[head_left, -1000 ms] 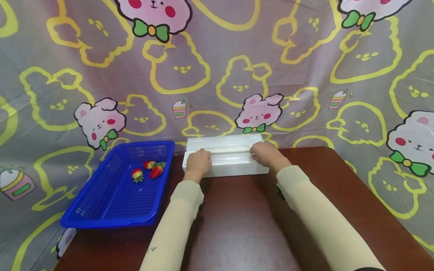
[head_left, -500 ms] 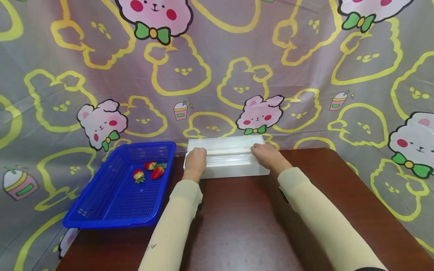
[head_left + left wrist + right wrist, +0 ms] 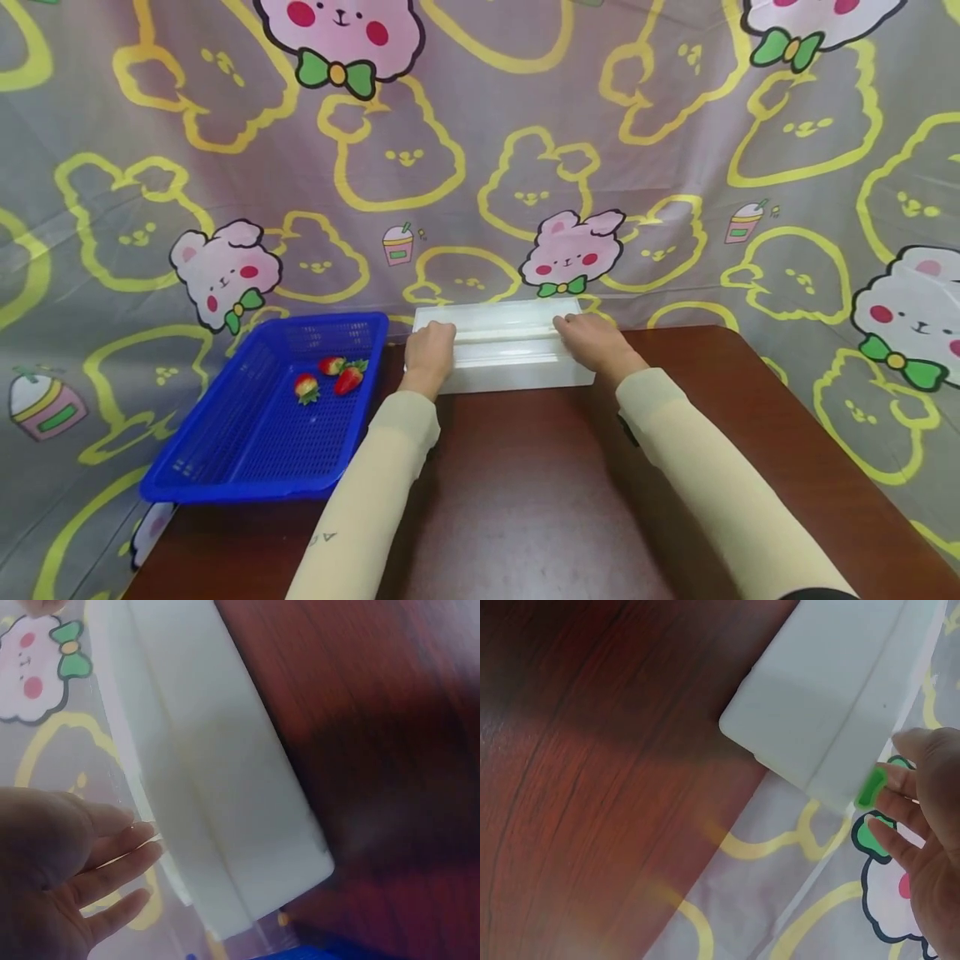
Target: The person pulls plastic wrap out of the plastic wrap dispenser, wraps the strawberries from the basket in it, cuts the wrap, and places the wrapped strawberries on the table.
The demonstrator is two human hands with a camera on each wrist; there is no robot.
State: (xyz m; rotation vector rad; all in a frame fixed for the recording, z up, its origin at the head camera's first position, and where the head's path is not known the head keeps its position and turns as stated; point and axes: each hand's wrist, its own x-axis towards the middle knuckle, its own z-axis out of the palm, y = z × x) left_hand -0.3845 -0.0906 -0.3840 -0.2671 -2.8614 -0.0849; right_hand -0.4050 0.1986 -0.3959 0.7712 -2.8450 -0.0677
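A long white plastic-wrap dispenser box [image 3: 517, 375] lies at the back of the table with its lid [image 3: 480, 315] raised against the curtain. Glossy clear film [image 3: 502, 348] shows inside, beneath a pale strip running between the hands. At the box's left end is my left hand [image 3: 430, 354]; in the left wrist view its thumb and forefinger tips [image 3: 124, 821] pinch the film at the edge, other fingers spread. My right hand [image 3: 596, 342] pinches at the right end, beside a small green piece [image 3: 871, 787] seen in the right wrist view. The film itself is barely visible there.
A blue perforated basket [image 3: 262, 450] stands to the left, with several strawberries [image 3: 347, 380] in its far right part. The brown wooden table [image 3: 540, 483] extends in front of the box. A patterned curtain [image 3: 465, 167] hangs close behind.
My left hand has shifted slightly left along the box, and its fingers have drawn in. The right hand has stayed nearly in place. Box and basket stand as before.
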